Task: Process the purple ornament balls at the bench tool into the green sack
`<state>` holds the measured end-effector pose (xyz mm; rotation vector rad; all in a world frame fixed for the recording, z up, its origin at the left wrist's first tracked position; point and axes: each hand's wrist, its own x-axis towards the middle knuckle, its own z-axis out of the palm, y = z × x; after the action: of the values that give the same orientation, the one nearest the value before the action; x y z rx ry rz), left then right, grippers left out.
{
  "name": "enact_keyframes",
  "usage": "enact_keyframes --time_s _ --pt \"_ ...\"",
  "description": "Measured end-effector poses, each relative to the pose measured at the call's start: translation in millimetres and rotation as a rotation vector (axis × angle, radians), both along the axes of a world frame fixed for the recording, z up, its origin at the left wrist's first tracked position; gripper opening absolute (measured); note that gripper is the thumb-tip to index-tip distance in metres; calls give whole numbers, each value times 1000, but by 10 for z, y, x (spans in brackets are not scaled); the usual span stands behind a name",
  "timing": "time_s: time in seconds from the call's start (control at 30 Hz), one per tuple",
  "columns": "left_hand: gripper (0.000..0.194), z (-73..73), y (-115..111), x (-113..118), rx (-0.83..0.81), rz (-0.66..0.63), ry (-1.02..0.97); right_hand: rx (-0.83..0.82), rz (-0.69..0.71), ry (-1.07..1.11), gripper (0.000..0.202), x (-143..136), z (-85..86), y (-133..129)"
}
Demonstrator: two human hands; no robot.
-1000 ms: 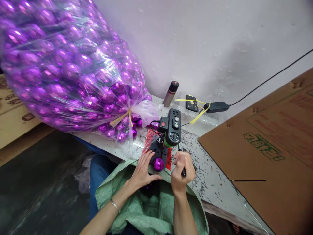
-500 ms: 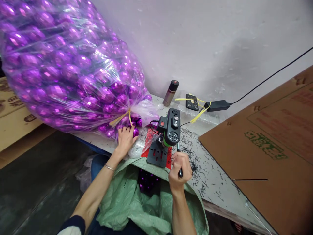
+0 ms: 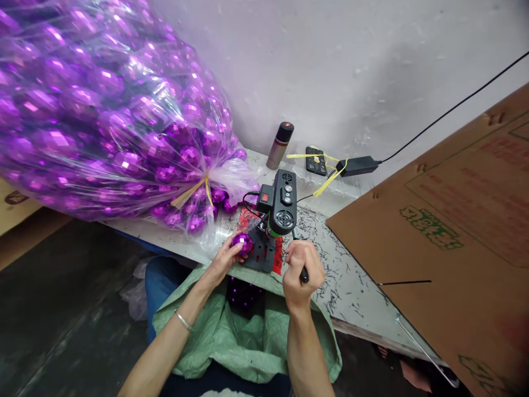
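Observation:
Between the fingers of my left hand (image 3: 225, 258) is a shiny purple faceted ball (image 3: 242, 244), held at the left edge of a small black machine (image 3: 285, 201). The machine stands on a slotted black base plate (image 3: 264, 255) over a red sheet. My right hand (image 3: 305, 269) is wrapped round the black-ended lever handle (image 3: 305, 274) at the machine's right side. Below both hands an open green woven sack (image 3: 194, 342) spreads over my lap, with dark purple balls (image 3: 243, 295) inside. A few loose purple balls (image 3: 230, 205) lie by the bag's tied neck.
A big clear bag of purple balls (image 3: 103, 121) fills the left. Behind the machine stand a spray can (image 3: 280, 145), a black phone-like object (image 3: 316, 160) and a power adapter (image 3: 359, 166) with yellow ties. Black bits litter the table (image 3: 351, 292); a cardboard box (image 3: 454, 231) leans at right.
My left hand has moved right from the loose balls beside the clear bag to the machine, bringing a purple ball. My right hand keeps its grip on the lever handle.

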<state>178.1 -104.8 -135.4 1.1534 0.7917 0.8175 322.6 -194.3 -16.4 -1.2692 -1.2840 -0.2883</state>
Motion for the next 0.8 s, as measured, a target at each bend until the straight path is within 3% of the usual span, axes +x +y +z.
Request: enact_keyframes --time_s 0.1,0.23,0.4,0.57,0.8 --pt "65 -56 -22 133 187 38 164 -9 3 -18 29 20 0 -5" --pt "56 -11 -15 244 464 35 397 -23 0 -41 28 22 -24 -24" --pt "50 63 26 281 742 0 492 -19 -3 -69 27 16 -29 -37" --pt "54 36 95 359 836 -36 527 -16 -5 -77 26 25 -52 -41" --pt "60 -190 119 450 890 33 471 -13 -3 -93 25 16 -66 -46"
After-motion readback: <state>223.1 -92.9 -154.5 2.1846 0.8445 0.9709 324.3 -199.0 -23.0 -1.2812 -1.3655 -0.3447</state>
